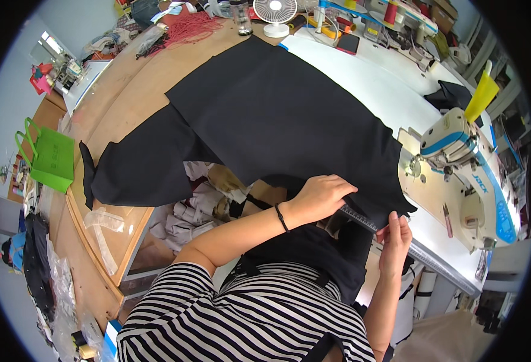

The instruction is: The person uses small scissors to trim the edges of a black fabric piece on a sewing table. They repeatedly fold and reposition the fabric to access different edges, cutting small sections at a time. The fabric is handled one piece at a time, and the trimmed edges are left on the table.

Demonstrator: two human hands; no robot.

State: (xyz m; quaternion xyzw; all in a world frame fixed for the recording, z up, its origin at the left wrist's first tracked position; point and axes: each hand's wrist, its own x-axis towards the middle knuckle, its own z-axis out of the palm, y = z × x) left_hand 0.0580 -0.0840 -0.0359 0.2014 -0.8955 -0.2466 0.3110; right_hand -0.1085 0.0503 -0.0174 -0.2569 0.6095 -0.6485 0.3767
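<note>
A large piece of black fabric (289, 114) lies spread over the tables in front of me, with a second black part (145, 160) reaching out to the left. My left hand (322, 198) is closed at the fabric's near edge, fingertips pressed together on it. To its right, my right hand (394, 241) pinches the fabric's near right corner between thumb and fingers. Between both hands shows a dark strip with tick marks (359, 217), in line with the marked strip (443, 268) along the white table's front edge. The fabric partly hides my left fingertips.
On the right stands a white and blue sewing machine (461, 151), with small snips (447, 220) beside it. A green bag (53, 157) is at the left. Light cloth scraps (196, 214) lie below the fabric. A white fan (275, 17) and a phone (348, 43) are at the back.
</note>
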